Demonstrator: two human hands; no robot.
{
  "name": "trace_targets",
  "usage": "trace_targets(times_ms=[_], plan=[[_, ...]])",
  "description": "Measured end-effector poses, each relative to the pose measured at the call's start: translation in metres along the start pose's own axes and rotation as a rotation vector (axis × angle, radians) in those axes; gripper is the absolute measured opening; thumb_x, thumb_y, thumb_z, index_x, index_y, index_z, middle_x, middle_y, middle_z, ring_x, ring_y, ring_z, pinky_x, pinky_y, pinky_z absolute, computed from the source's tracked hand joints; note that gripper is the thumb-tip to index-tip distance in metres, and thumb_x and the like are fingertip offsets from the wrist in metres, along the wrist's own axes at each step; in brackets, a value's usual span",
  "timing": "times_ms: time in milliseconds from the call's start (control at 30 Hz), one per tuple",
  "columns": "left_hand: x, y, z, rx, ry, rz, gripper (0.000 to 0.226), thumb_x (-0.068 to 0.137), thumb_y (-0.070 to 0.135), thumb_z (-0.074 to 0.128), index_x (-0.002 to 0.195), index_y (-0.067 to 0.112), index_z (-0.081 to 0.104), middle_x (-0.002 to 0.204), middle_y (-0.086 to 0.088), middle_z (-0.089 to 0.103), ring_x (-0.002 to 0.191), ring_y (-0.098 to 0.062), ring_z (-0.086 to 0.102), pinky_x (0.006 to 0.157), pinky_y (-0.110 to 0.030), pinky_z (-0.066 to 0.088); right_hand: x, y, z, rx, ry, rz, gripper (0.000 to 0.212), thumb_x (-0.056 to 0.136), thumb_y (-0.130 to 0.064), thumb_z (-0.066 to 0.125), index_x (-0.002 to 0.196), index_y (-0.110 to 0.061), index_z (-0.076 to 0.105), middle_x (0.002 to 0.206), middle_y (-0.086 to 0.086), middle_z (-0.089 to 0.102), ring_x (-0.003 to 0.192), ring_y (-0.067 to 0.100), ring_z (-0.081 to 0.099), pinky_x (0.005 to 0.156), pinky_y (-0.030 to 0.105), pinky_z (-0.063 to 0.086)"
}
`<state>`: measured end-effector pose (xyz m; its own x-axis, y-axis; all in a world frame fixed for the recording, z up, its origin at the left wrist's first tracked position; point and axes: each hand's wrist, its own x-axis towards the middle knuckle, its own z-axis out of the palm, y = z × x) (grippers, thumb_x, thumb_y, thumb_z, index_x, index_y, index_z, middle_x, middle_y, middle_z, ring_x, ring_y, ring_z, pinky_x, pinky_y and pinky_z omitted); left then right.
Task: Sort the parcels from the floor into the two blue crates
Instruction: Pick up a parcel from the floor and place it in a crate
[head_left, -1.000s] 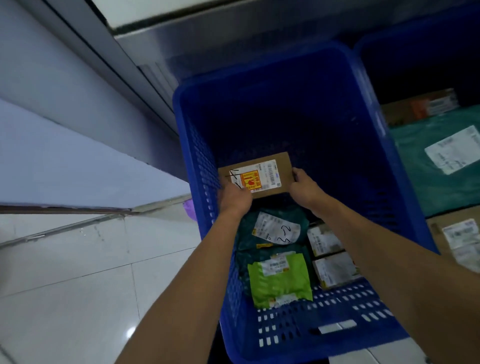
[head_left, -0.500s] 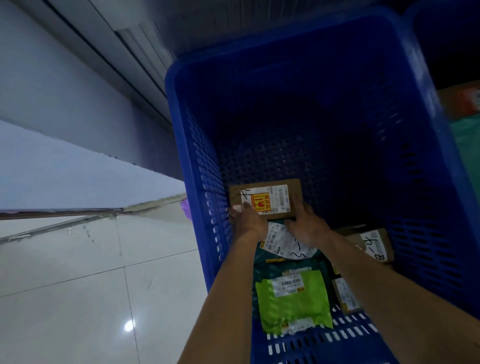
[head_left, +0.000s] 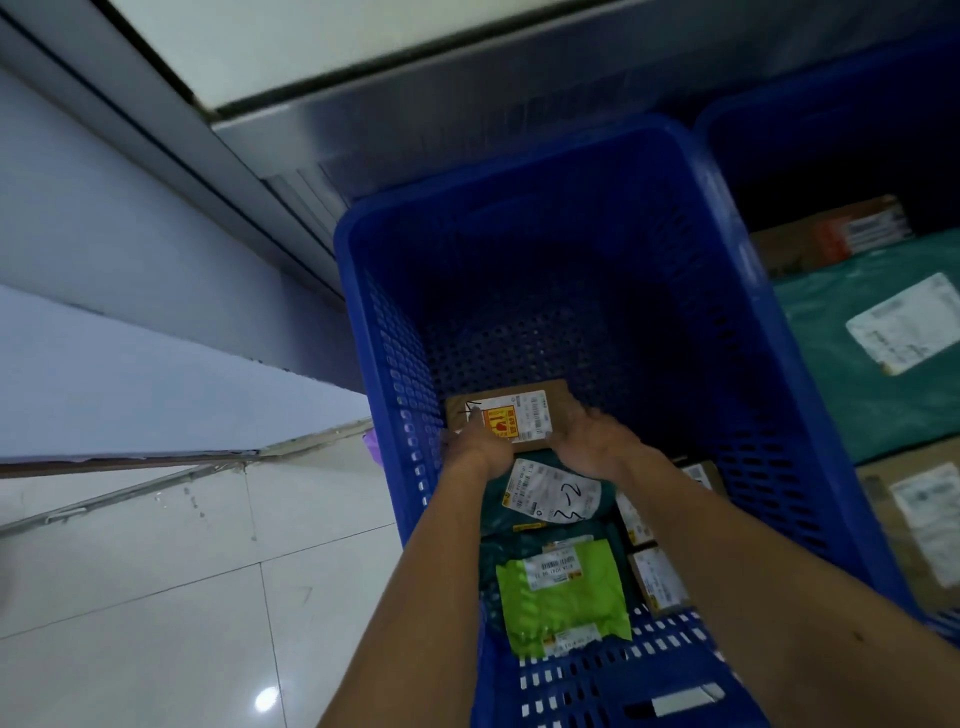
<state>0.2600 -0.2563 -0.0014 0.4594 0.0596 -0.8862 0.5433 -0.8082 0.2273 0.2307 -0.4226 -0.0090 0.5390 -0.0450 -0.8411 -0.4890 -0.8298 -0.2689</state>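
A small brown cardboard box (head_left: 511, 413) with a white label and an orange sticker lies low inside the left blue crate (head_left: 387, 395), near its left wall. My left hand (head_left: 475, 447) grips its near-left corner and my right hand (head_left: 592, 444) grips its near-right edge. Just in front of it lie a dark green bag (head_left: 550, 491) with a white label, a bright green bag (head_left: 561, 592) and small brown boxes (head_left: 657, 579). The second blue crate (head_left: 737, 124) stands to the right, holding a large teal bag (head_left: 883, 353) and brown boxes (head_left: 831, 234).
Glossy white floor tiles (head_left: 156, 597) spread out to the left of the crate. A pale wall (head_left: 130, 364) and a metal-framed ledge (head_left: 311, 135) run behind the crates. A small purple scrap (head_left: 373, 448) lies on the floor beside the left crate.
Both hands have lowered the brown box from above the crate's contents down to its floor, next to the dark green bag. The view has pulled back, showing the right crate again.
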Motion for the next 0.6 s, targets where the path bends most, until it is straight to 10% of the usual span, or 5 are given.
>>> trace_targets(times_ms=[600], plan=[[-0.288, 0.074, -0.107, -0.087, 0.140, 0.331, 0.071, 0.099, 0.019, 0.062, 0.159, 0.020, 0.025, 0.163, -0.010, 0.025, 0.143, -0.029, 0.037, 0.108, -0.033, 0.038, -0.253, -0.029, -0.141, -0.125, 0.221, -0.220, 0.072, 0.100, -0.051, 0.039, 0.154, -0.007, 0.022, 0.158, 0.016, 0.030, 0.138, 0.035, 0.038, 0.109, 0.047, 0.037]])
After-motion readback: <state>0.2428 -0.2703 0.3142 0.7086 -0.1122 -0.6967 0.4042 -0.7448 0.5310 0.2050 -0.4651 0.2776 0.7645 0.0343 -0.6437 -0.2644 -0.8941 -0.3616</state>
